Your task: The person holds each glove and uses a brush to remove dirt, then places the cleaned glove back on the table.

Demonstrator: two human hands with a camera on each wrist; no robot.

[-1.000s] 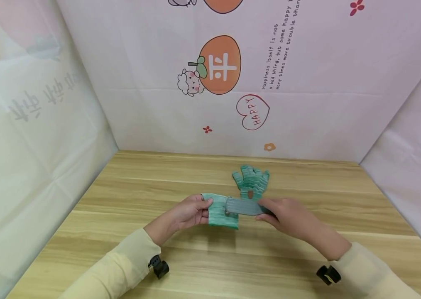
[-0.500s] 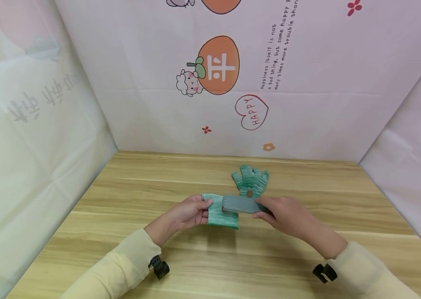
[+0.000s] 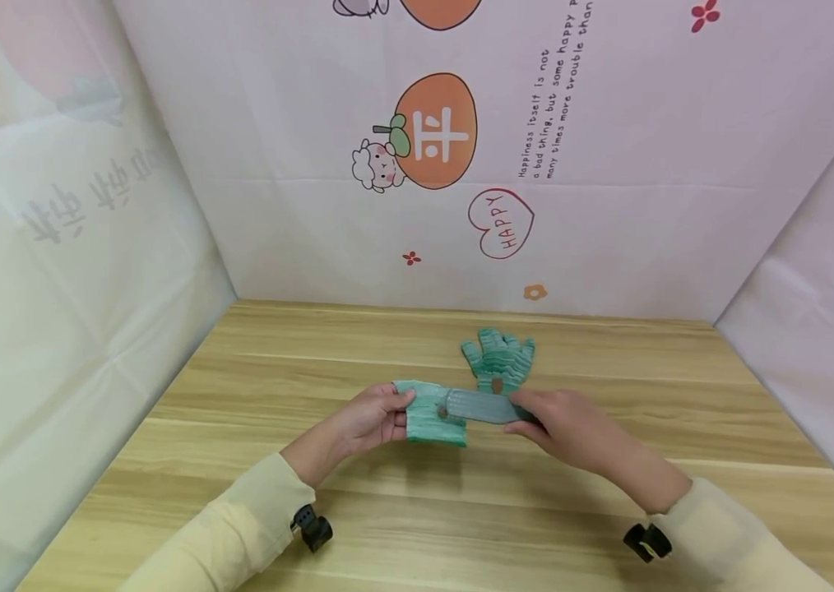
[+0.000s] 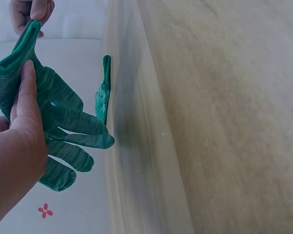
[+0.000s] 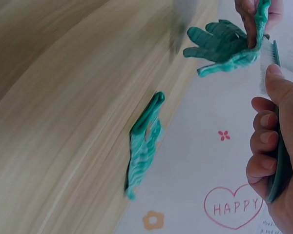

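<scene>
My left hand grips a green striped knit glove at its cuff end, holding it above the table. In the left wrist view the glove's fingers hang away from the hand. My right hand grips a grey-green brush by its handle. Pale bristles show in the right wrist view, at the cuff of the held glove. Beside the brush's tip is a small brown spot on the glove. A second green glove lies behind the brush, with a brown patch near its cuff.
A wood-grain table lies under both hands. White printed sheets form a back wall and side walls around it. Black straps with small devices are on both sleeves.
The brush slid left across the held glove, then back a little to the right. My left hand and its glove shifted slightly left. The second glove stays where it was on the table.
</scene>
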